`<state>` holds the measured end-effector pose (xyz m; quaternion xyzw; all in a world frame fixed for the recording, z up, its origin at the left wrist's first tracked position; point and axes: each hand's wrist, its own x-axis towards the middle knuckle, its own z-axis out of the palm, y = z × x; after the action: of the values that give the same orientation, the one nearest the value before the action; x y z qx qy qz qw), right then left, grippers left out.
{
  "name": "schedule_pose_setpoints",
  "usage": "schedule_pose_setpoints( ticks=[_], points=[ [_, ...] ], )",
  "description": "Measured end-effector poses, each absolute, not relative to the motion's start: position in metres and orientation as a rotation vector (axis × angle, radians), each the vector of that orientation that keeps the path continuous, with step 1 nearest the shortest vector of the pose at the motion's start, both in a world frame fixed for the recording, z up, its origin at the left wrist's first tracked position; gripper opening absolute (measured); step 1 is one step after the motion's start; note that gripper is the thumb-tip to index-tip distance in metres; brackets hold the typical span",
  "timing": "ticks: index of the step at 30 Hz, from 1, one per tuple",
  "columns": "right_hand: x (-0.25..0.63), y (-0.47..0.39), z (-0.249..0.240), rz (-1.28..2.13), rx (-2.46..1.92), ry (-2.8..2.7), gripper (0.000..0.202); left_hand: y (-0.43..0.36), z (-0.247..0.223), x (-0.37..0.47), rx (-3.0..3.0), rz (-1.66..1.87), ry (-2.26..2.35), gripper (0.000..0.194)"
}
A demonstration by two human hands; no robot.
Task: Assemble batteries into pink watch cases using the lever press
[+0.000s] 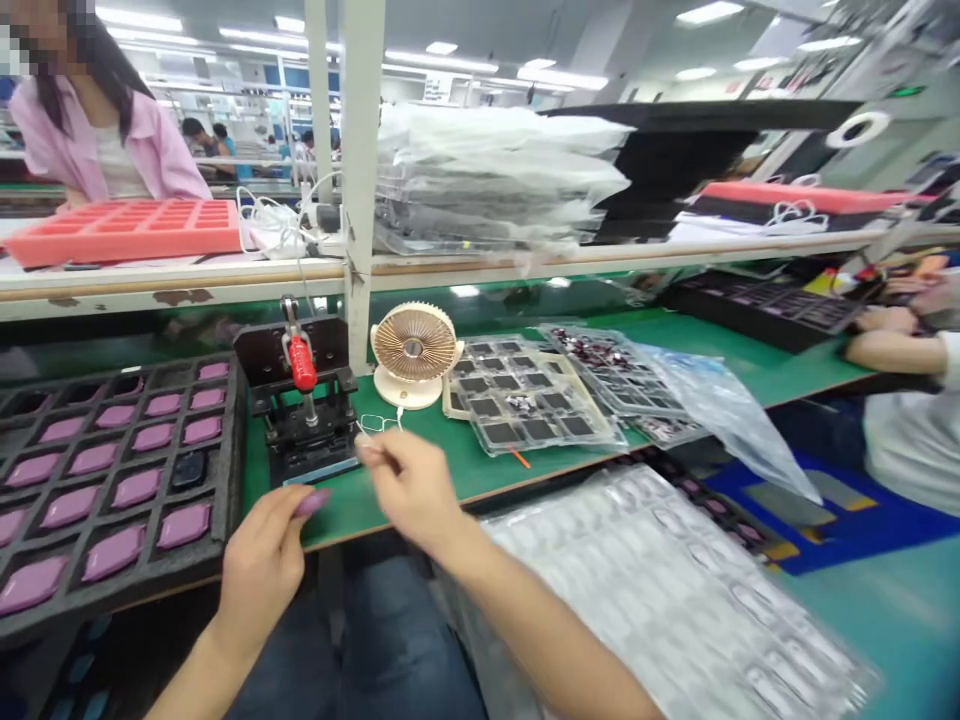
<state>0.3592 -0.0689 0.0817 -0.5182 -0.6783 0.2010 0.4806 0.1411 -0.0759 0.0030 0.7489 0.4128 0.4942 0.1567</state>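
My left hand (264,555) pinches a small purple case piece (311,502) over the front edge of the green bench. To its right, my right hand (416,485) is closed in a pinch; a small pale thing shows blurred at its fingertips, too unclear to name. Just beyond both hands stands a black press fixture (311,425) with a red-handled toggle lever (301,362). On the left lies a dark foam tray (225,480) whose compartments hold several purple square cases (137,487) and one dark case (190,468).
A small cream fan (414,350) stands behind my right hand. Clear plastic trays (525,395) with dark square parts lie right of it. A large clear blister tray (660,590) sits low at front right. Another person's arm (900,350) is at far right; a shelf (480,262) runs overhead.
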Motion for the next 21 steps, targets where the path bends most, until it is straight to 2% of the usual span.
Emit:
schedule_pose_setpoints(
  ticks=[2,3,5,7,9,12,14,17,19,21],
  points=[
    [0.365,-0.047,0.107,0.133,-1.065,-1.705,0.023,-0.063,-0.001,0.145,2.243,1.342,1.212,0.029],
    [0.366,-0.035,0.117,0.026,-0.969,-1.773,0.025,-0.057,-0.004,0.148,2.315,1.289,1.223,0.029],
    [0.365,-0.009,0.130,-0.115,-0.834,-1.932,0.046,-0.050,-0.014,0.151,2.428,1.188,1.256,0.030],
    [0.360,0.012,0.141,-0.203,-0.737,-2.031,0.053,-0.047,-0.023,0.154,2.483,1.143,1.291,0.030],
    [0.355,0.026,0.157,-0.242,-0.659,-1.983,0.046,-0.047,-0.029,0.156,2.496,1.137,1.303,0.031],
    [0.350,0.034,0.190,-0.292,-0.648,-1.749,0.024,-0.048,-0.031,0.156,2.488,1.151,1.295,0.032],
    [0.349,0.029,0.200,-0.310,-0.666,-1.649,0.021,-0.049,-0.029,0.155,2.459,1.194,1.280,0.031],
    [0.350,0.009,0.167,-0.206,-0.812,-1.813,0.029,-0.062,-0.023,0.150,2.372,1.314,1.283,0.029],
    [0.352,-0.003,0.118,-0.066,-1.054,-2.118,0.034,-0.081,-0.021,0.144,2.268,1.394,1.294,0.028],
    [0.353,-0.005,0.069,0.003,-1.159,-2.268,0.031,-0.106,-0.023,0.139,2.127,1.456,1.296,0.026]
  ],
)
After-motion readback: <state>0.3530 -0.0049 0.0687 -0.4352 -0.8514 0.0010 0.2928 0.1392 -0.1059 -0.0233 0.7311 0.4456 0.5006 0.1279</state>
